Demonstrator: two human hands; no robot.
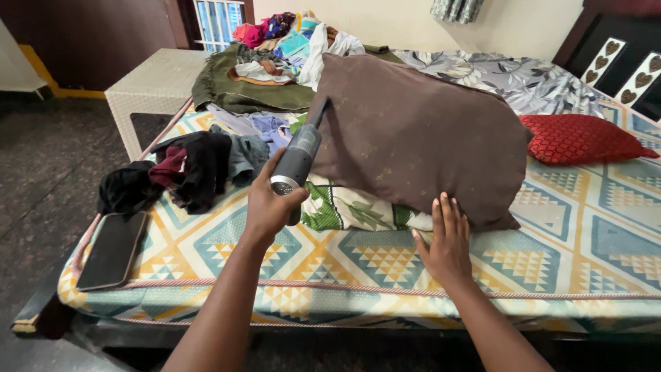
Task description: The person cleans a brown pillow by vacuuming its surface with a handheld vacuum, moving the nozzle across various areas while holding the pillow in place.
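the left hand [270,203] is wrapped tight around a grey handheld vacuum [299,155], whose nozzle touches the brown pillow [420,134] at the pillow's 9 o'clock edge. the right hand [446,241] lies flat, fingers together, pressed on the pillow's lower edge at 6 o'clock. the pillow leans on a leaf-print pillow [344,209], so it may tip or slide if the flat hand eases off; loose cloth could be sucked into the nozzle. the phone [112,249], at 8 o'clock near the mattress corner, could be knocked off. counted: three pillows including the red cushion [582,138], one vacuum, one phone, two clothes heaps, dark [186,169] and mixed [275,55].
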